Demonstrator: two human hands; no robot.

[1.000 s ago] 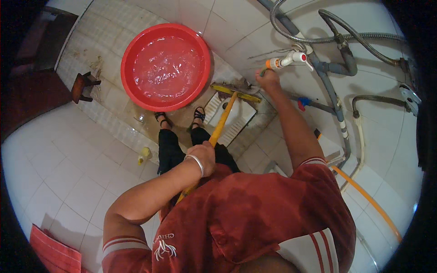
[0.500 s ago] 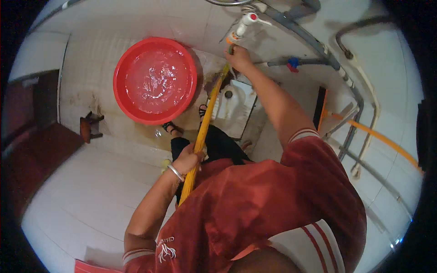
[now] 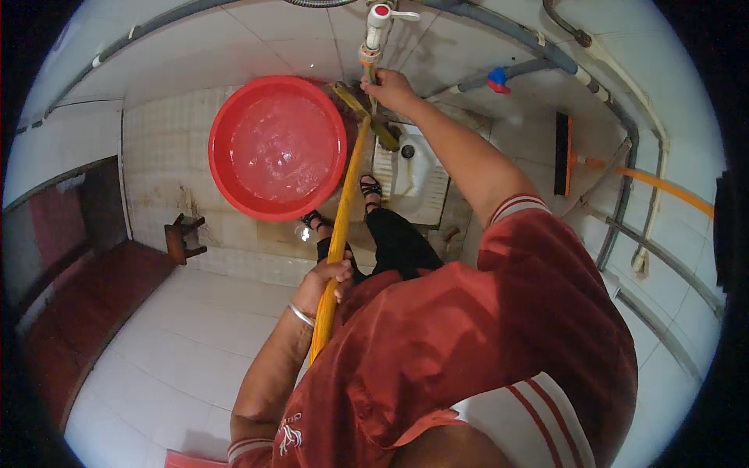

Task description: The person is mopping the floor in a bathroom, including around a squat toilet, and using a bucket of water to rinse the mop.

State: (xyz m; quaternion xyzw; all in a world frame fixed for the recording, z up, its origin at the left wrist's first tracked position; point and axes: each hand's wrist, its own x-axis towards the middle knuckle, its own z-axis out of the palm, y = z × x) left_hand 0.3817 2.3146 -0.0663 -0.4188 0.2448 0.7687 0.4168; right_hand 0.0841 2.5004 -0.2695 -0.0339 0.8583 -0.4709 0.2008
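My left hand (image 3: 331, 282) is wrapped round a long yellow pole (image 3: 341, 222), which slants up from my waist. At its far end is a yellow-green crossbar head (image 3: 382, 134), close to the tub and the squat toilet. My right arm reaches out to the white wall tap (image 3: 376, 35) with a red cap. The fingers of my right hand (image 3: 392, 89) close round a short greenish hose-like piece (image 3: 370, 72) under the spout. Left of the pole stands a round red tub (image 3: 220, 148) holding rippled water (image 3: 273, 148).
A white squat toilet (image 3: 421, 171) is set in the floor right of the pole. A small brown stool (image 3: 178, 238) stands at the left. Grey pipes (image 3: 562, 58) run along the wall. An orange-handled broom (image 3: 563, 156) leans at the right. My sandalled feet (image 3: 370, 186) are beside the tub.
The view has shifted, and the pole's crossbar head now shows beyond its far end. The water in the tub looks calmer. Both hands keep their holds.
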